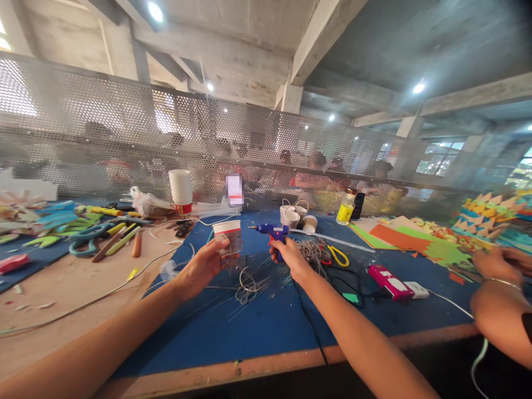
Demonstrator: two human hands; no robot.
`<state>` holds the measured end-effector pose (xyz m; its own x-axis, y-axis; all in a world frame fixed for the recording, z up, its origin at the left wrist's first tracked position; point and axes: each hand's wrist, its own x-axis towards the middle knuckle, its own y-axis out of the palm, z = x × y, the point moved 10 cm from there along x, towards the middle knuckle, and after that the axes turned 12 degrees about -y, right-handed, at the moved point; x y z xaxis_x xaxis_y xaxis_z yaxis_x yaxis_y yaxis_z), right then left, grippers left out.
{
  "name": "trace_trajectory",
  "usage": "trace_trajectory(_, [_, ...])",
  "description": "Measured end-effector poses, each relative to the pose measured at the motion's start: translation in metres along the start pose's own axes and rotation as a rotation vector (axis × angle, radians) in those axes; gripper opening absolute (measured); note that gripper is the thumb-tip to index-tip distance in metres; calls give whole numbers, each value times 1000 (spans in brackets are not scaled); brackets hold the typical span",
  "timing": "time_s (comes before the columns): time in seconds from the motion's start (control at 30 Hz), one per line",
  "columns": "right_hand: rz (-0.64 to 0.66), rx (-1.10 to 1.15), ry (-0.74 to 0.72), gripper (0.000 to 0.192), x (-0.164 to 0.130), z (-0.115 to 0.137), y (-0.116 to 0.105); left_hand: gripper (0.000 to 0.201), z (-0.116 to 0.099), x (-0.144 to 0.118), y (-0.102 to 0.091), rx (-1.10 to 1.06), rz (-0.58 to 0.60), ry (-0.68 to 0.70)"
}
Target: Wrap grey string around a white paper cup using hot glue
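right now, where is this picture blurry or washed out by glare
Head view, top left: ceiling lamp blown out with glare; head view, right edge: co-worker's hand smeared; head view, centre: glue gun and cup fairly clear, background through the mesh screen hazy.

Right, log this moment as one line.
left hand: holding paper cup | right hand: gripping blue glue gun, nozzle toward cup | between, nearer the wearer: coiled grey cord on blue mat

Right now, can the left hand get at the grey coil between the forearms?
Probably not without letting go first: the left hand holds the paper cup. The way looks free, though: the grey coil lies close by, uncovered, on the blue mat.
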<state>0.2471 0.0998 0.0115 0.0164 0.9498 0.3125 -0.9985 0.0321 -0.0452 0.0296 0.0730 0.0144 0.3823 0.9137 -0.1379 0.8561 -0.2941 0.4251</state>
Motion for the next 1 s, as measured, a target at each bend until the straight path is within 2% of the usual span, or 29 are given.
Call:
trace_trajectory(0.07, [21, -121, -35, 23, 3, -3, -2, 35, 0, -1, 2, 11, 12, 8])
trace_trajectory(0.17, [34, -484, -188, 34, 8, 5, -7, 36, 0, -1, 5, 26, 25, 21])
trace_trajectory(0.23, [43, -717, -235, 40, 9, 7, -7, 37, 0, -2, 8, 46, 33, 39])
trace_trajectory(0.33, [42, -922, -193, 37, 7, 1, -8, 39, -1, -3, 11, 81, 38, 69])
trace_trajectory(0.43, [29, -1006, -165, 30, 3, 0, -8, 41, -1, -4, 12, 99, 27, 79])
trace_trajectory(0.5, [12, -1041, -221, 27, 0, 9, -6, 42, -1, -4, 12, 101, 9, 79])
trace_trajectory(0.57, [2, -1014, -343, 19, -4, 24, 2, 43, -1, -4, 11, 100, -16, 74])
trace_trajectory(0.63, [12, -891, -502, 13, -13, 44, 15, 43, 0, -4, 10, 98, -46, 64])
trace_trajectory(0.73, [111, -644, -680, 18, -31, 68, 39, 46, 2, -4, 9, 99, -69, 48])
trace_trajectory(0.87, [187, -624, -747, 22, -49, 78, 62, 53, 8, -3, 15, 132, -33, 36])
trace_trajectory(1.0, [174, -635, -708, 15, -49, 71, 64, 60, 12, -1, 15, 143, -43, 25])
